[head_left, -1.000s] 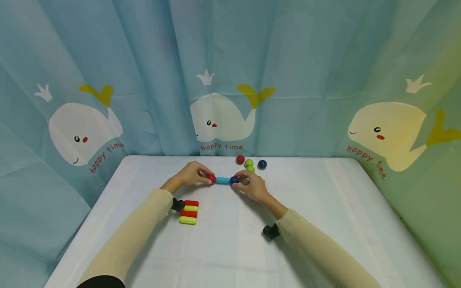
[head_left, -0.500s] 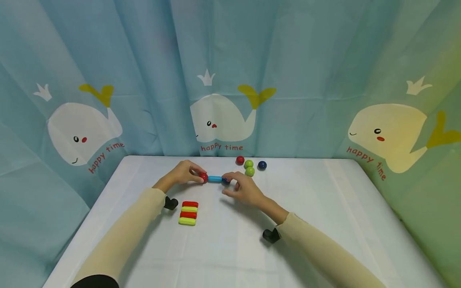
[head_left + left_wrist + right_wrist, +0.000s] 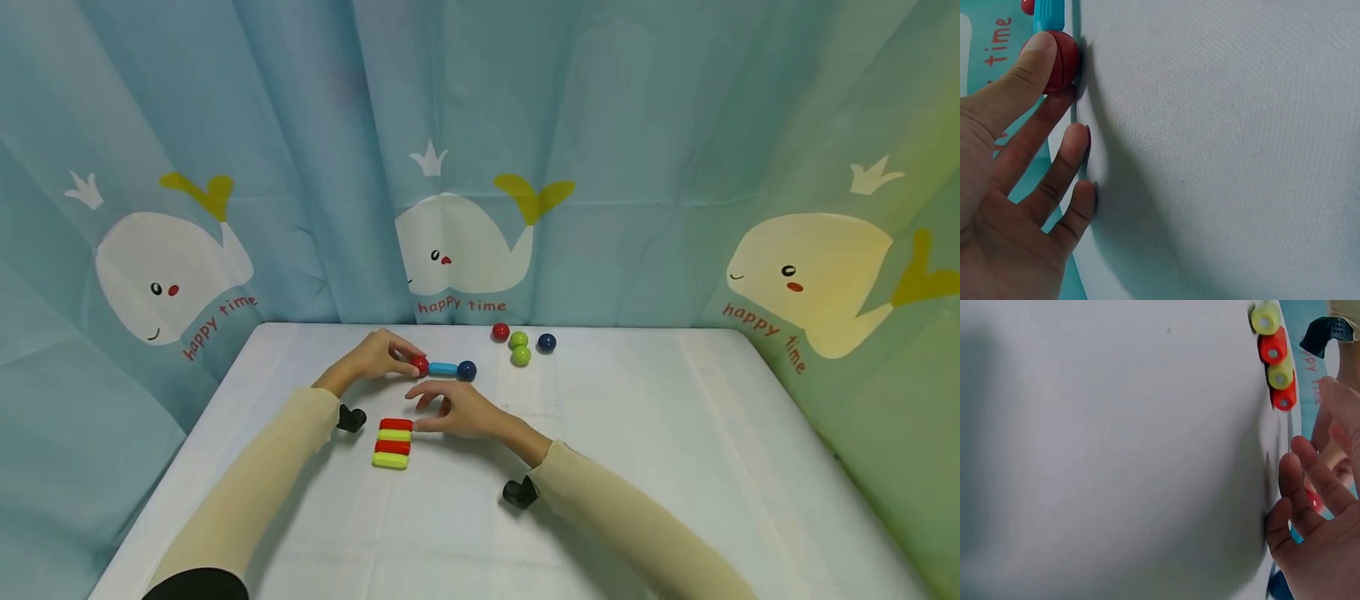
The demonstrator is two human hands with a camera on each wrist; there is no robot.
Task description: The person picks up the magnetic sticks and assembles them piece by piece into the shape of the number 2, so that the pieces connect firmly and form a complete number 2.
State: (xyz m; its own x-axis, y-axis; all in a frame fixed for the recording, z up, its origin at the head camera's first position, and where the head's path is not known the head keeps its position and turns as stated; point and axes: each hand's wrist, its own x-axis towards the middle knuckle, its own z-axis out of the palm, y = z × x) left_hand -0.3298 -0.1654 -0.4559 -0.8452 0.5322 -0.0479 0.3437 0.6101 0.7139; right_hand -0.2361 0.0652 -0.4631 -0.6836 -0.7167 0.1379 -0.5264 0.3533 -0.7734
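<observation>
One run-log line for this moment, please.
left hand: pinches red ball | right hand: holds nothing, near red and yellow sticks | blue stick: between red ball and navy ball

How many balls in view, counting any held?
6: a red ball pinched in the left grip, a navy ball at the right end of the blue rod; farther back, another red ball, a green ball, a nearer green ball and another navy ball. None looks hidden.

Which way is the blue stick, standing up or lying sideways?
Sideways: the blue stick stretches across between the red ball, pinched by the left hand, and a dark blue ball.
</observation>
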